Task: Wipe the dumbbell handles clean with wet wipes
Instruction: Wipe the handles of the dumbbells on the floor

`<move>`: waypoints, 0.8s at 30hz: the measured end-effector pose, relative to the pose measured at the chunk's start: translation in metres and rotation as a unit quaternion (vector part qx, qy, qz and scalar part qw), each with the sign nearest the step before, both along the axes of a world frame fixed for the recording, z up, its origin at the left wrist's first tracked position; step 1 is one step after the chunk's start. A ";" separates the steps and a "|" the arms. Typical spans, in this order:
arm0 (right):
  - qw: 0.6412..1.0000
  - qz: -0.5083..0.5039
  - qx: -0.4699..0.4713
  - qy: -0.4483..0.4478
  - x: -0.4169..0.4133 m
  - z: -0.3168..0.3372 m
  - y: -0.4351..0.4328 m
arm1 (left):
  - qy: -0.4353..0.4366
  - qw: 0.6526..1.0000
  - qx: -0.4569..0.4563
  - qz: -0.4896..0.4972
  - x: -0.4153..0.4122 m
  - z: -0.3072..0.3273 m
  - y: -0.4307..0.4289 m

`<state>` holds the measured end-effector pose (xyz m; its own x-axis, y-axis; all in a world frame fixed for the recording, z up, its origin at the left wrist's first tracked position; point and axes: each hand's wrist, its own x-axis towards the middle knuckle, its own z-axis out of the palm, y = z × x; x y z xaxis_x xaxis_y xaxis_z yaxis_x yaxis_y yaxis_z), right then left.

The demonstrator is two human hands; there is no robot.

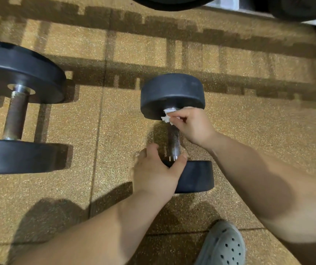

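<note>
The right hand (192, 127) pinches a wet wipe (167, 116) against the small dumbbell's handle (174, 139) beside its far head; the left hand (156, 173) clasps the near end. Next, probably a stroke toward the near head.

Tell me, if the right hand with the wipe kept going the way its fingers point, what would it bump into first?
Probably the far weight. The right hand pinches the wipe at the top of the handle, fingers pointing up and left, right beside that weight's inner face. Depth is hard to judge from one view.
</note>
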<state>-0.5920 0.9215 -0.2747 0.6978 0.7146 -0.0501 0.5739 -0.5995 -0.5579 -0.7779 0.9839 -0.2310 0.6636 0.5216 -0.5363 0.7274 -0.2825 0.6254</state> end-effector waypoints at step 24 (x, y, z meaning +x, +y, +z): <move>0.960 0.174 -0.092 0.200 -0.029 0.019 0.019 | -0.079 0.984 -0.126 0.098 -0.038 -0.033 0.060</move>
<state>-0.6211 0.9402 -0.2555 0.3168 0.8544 -0.4119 0.5197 -0.5196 -0.6782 -0.8162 1.0442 -0.2644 0.6489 0.5118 -0.5630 0.6402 0.0328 0.7675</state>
